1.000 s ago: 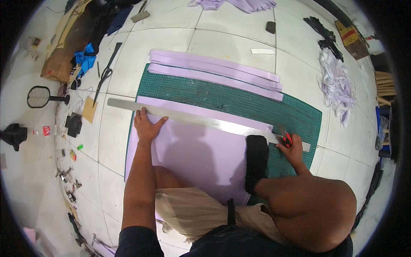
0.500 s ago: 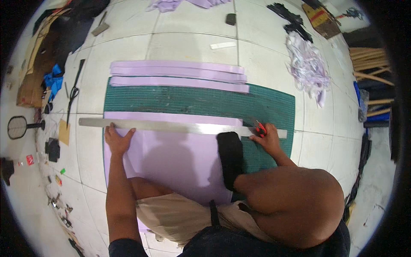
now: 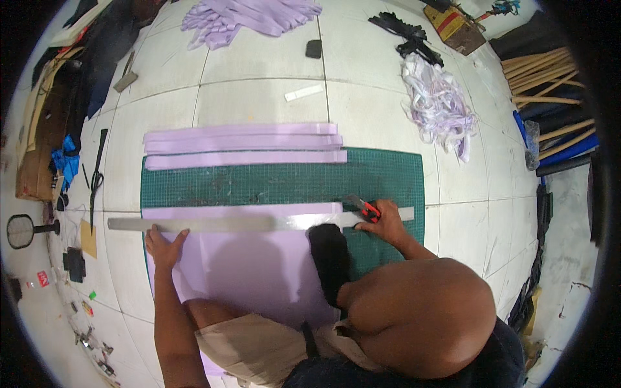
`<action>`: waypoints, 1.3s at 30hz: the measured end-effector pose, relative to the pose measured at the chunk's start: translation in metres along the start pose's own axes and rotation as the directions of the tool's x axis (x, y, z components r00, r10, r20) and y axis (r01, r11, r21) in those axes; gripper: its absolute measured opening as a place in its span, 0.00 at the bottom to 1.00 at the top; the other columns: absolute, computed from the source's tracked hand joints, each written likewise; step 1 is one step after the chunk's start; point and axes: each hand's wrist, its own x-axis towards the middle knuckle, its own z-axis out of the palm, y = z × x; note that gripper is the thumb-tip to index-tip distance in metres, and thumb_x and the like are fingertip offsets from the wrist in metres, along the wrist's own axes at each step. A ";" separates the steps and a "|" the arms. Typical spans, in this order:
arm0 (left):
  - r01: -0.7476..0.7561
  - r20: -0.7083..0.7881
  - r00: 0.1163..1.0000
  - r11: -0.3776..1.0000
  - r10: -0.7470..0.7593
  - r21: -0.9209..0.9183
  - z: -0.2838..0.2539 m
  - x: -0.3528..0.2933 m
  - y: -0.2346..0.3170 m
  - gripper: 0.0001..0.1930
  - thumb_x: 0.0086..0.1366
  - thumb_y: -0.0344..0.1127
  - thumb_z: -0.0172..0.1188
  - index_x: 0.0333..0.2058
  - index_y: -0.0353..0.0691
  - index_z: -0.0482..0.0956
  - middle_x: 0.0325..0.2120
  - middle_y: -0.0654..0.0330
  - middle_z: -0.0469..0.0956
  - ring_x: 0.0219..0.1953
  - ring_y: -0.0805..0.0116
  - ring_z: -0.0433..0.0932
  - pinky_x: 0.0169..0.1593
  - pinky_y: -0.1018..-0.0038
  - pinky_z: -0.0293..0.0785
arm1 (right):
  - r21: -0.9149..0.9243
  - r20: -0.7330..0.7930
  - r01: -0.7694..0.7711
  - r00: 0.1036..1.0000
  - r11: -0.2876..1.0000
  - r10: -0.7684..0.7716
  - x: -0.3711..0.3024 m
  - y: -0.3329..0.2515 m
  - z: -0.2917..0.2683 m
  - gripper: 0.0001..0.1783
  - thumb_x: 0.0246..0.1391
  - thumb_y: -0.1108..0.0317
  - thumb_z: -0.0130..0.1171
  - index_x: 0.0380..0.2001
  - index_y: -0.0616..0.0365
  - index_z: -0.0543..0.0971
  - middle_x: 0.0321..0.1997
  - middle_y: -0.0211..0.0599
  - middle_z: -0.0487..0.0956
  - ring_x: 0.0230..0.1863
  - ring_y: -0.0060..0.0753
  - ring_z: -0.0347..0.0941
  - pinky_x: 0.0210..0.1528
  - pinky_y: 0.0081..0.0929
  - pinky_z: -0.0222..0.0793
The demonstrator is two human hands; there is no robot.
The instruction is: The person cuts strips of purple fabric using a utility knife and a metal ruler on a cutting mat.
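Note:
A long steel ruler lies across a lilac sheet near the sheet's far edge. Its right end reaches beyond the sheet onto a green cutting mat. My left hand is spread at the ruler's left part, fingertips on its near edge and thumb apart. In my right hand is a red and black utility knife, tipped up and to the left over the ruler's right part. My foot in a black sock rests on the sheet's right edge, close to the ruler.
Several cut lilac strips lie along the mat's far edge. Farther off are a lilac heap, a pale ribbon tangle and a small white strip. Scissors lie left of the mat; wooden sticks are at right.
My view has tilted, so the whole scene sits lower and slightly left. The knife shows more fully, angled farther left in my right hand. My left hand keeps its place on the ruler.

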 end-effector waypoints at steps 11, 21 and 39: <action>-0.009 -0.030 1.000 0.999 0.010 0.042 -0.011 0.005 -0.009 0.55 0.44 0.52 0.78 0.62 0.26 0.56 0.59 0.38 0.59 0.64 0.38 0.55 0.67 0.46 0.51 | 0.733 0.079 -0.221 0.967 0.643 0.242 0.263 -0.003 -0.081 0.28 0.64 0.44 0.54 0.51 0.58 0.69 0.29 0.36 0.75 0.24 0.28 0.72 0.26 0.28 0.69; -0.076 -0.017 0.997 0.996 0.077 0.044 0.003 0.012 -0.013 0.55 0.43 0.46 0.79 0.64 0.31 0.54 0.59 0.39 0.58 0.62 0.39 0.58 0.65 0.46 0.55 | -0.098 -0.433 0.251 0.861 0.963 -0.268 0.492 0.035 -0.070 0.34 0.40 0.51 0.73 0.44 0.63 0.74 0.42 0.55 0.79 0.48 0.54 0.76 0.51 0.43 0.72; -0.020 -0.003 1.000 0.999 0.020 0.043 -0.012 0.002 -0.012 0.56 0.46 0.50 0.78 0.65 0.30 0.53 0.63 0.36 0.54 0.67 0.38 0.52 0.68 0.46 0.48 | -0.076 -0.382 -0.232 0.905 0.970 0.187 0.448 -0.048 -0.057 0.56 0.37 0.25 0.67 0.55 0.65 0.74 0.50 0.55 0.76 0.52 0.56 0.76 0.53 0.49 0.74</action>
